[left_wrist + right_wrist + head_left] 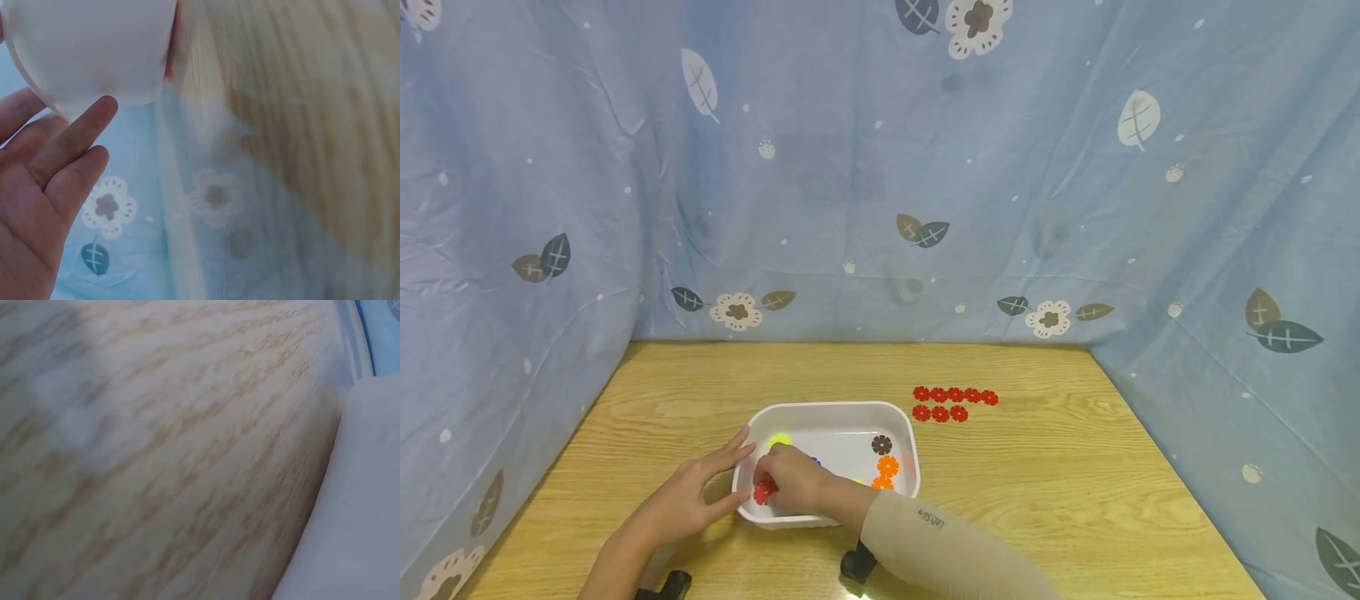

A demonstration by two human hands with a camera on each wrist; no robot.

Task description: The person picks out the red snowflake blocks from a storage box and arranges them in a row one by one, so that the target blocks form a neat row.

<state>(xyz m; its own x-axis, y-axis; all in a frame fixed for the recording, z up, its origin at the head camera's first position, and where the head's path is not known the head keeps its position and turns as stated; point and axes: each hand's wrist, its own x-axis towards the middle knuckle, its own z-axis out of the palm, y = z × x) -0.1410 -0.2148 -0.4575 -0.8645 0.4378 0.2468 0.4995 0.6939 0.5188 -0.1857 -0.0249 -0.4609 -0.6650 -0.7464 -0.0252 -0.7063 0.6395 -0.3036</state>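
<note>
A white tray [831, 411] stands on the wooden table [1075, 483] near the front. Inside lie a yellow-green disc [780, 439], a brown disc [882, 444] and orange discs [887, 466], all flower-shaped. My right hand [786, 479] reaches into the tray's left end and pinches a red disc [765, 492] at its fingertips. My left hand [700, 492] rests with straight fingers against the tray's left outer wall. In the left wrist view, the left hand's fingers [69, 144] touch the tray [94, 50]. The right wrist view shows only the table [156, 456] and the tray's wall [356, 519].
Two rows of red discs [955, 396] lie on the table beyond the tray, to its right. Blue flowered cloth [880, 167] closes off the back and both sides. Small black objects [857, 563] sit at the table's near edge.
</note>
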